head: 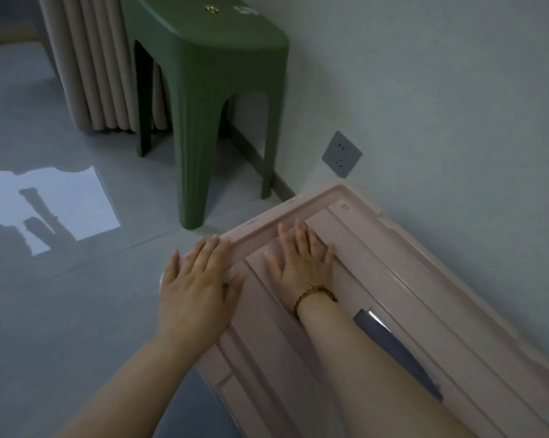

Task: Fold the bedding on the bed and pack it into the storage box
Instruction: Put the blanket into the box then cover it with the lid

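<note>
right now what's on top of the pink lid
The left hand and right hand rest flat on the pink lid, beside a dark grey strip. Anything beneath the lid is covered.

It was a room in a home. Beige curtains (93, 64) hung to the grey tiled floor (77, 311) at the far left. A green plastic stool (210, 90) stood just right of them against the pale wall (440, 74). A socket (342, 154) sat low on that wall, and a pink storage box (409, 279) lay near, right.
</note>
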A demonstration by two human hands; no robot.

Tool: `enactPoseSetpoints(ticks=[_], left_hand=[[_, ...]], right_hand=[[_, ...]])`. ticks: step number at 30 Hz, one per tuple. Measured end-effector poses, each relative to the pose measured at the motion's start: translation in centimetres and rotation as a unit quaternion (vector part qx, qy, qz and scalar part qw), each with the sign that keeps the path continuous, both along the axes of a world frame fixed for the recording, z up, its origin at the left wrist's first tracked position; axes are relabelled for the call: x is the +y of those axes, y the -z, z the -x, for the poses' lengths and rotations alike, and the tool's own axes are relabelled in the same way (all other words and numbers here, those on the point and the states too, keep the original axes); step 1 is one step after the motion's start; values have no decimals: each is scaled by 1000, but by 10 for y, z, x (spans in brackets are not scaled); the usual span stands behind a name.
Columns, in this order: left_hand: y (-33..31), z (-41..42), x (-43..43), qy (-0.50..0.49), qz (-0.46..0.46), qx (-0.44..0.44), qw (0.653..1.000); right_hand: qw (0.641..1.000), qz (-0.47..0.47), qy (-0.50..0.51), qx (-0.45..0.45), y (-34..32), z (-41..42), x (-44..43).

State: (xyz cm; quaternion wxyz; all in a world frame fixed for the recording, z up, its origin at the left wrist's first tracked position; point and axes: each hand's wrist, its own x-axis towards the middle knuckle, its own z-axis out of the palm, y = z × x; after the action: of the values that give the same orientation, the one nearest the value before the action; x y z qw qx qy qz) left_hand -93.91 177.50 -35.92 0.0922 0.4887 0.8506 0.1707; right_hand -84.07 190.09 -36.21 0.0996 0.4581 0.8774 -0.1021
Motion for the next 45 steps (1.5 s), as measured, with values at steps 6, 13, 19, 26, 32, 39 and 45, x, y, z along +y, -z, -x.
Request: enactPoseSetpoints(ticks=[6, 13, 19, 26, 32, 39, 45], left_hand=[[5, 88, 89, -130, -67, -424, 894], [47, 115, 129, -90, 145, -693, 701], [41, 114, 137, -110, 108, -689, 709], [-13, 106, 135, -51, 54, -557, 827], [-7, 68, 120, 52, 21, -191, 980], [-3, 56, 115, 59, -8, -99, 993], [-2, 53, 114, 66, -13, -61, 996]], right_hand=[[999, -24, 22, -1, 11, 15, 9], [999, -36, 28, -10, 13, 18, 15], [999, -35, 21, -12, 17, 26, 14], [999, -30, 26, 4, 18, 31, 16], [999, -32, 31, 16, 15, 29, 15], [999, -33, 26, 23, 17, 26, 17], [999, -30, 14, 24, 16, 26, 17]])
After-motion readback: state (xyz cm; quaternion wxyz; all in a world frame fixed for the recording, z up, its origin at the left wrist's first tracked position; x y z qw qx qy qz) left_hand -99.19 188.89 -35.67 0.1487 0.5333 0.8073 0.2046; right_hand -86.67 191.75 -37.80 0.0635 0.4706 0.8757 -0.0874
